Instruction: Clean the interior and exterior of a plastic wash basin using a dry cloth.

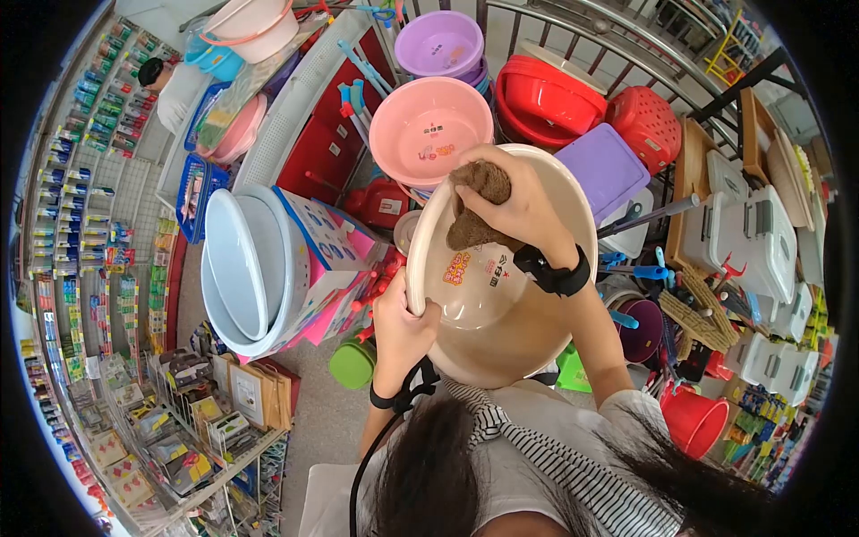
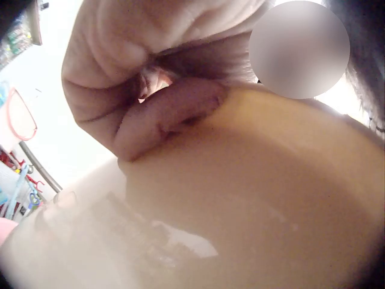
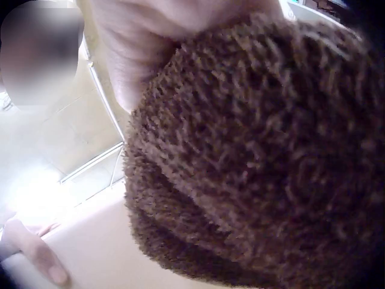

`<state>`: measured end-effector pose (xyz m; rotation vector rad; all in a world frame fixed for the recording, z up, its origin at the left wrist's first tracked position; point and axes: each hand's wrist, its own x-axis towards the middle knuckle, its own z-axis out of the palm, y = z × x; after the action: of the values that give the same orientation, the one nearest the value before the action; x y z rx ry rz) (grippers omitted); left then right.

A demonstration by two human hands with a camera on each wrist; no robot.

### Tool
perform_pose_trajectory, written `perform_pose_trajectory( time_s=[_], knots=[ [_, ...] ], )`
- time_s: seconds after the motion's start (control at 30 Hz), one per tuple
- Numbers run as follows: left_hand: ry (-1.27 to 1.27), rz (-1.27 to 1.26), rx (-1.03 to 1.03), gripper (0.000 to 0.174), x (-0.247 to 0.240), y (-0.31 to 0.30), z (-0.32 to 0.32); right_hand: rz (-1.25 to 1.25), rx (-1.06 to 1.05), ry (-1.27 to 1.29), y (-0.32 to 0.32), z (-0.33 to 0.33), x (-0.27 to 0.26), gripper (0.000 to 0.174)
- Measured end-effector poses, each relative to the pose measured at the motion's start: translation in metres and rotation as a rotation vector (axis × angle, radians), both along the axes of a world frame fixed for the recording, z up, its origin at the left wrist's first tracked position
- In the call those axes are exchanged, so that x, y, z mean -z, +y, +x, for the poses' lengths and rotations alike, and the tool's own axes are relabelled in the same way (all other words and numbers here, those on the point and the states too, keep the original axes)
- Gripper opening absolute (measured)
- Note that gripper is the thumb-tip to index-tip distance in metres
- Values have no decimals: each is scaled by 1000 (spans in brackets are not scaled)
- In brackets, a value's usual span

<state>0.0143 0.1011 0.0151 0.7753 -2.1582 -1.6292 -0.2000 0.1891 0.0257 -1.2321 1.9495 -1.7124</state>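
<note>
A large cream plastic basin (image 1: 546,336) with printed characters on its bottom is tilted in front of the person's body. On its left side, the left hand (image 1: 403,327) grips the rim, the thumb lying over the inside wall. In the left wrist view, the left hand (image 2: 162,78) bends round the basin's edge. A bunched brown towel (image 1: 481,201) with a fluffy pile is held by the right hand (image 1: 526,206) at the basin's far inner wall. Seen from the right wrist, the folded towel (image 3: 252,162) fills most of the view under the right hand (image 3: 162,36).
Beyond the cream basin stand a pink basin (image 1: 431,125), a purple basin (image 1: 438,45) and red basins (image 1: 550,94). Pale blue tubs (image 1: 237,268) are at left, beside a green bin (image 1: 353,362). Lidded storage boxes (image 1: 752,237) and a red bucket (image 1: 696,422) stand at right.
</note>
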Motion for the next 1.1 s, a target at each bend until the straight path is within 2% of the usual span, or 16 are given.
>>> perform_pose_trajectory(
  time_s=[0.03,0.17,0.23,0.33,0.5,0.67,0.77,0.83,0.93,1.0,1.07,1.1],
  knots=[
    [-51,11,36,42,-2,-1,-1,10,-23,-20,0,-2,2,26],
    [-14,53,47,36,-9,-1,-4,-148,30,43,-7,-3,6,26],
    [-25,-45,39,24,-13,1,-5,-175,71,80,-5,-1,-4,28],
    [15,-178,-9,17,-31,3,-12,-233,123,191,1,2,-28,31],
    [115,-245,-79,18,-40,8,-25,-246,132,380,22,22,-74,33],
    [277,-424,-188,21,-29,17,-27,-238,106,403,29,37,-78,36],
    [257,-303,-260,20,-25,15,-23,-271,186,449,23,36,-65,34],
    [209,-256,-263,20,-18,11,-17,-282,370,482,19,32,-57,33],
    [161,-175,-279,20,-13,12,-13,-294,401,470,14,40,-40,34],
    [163,-140,-294,21,-11,14,-13,-316,233,485,11,63,-40,34],
    [258,49,-323,24,-9,15,-14,-319,201,556,7,82,-35,33],
    [257,49,-318,24,-8,14,-13,-318,205,556,9,80,-36,33]
  ],
)
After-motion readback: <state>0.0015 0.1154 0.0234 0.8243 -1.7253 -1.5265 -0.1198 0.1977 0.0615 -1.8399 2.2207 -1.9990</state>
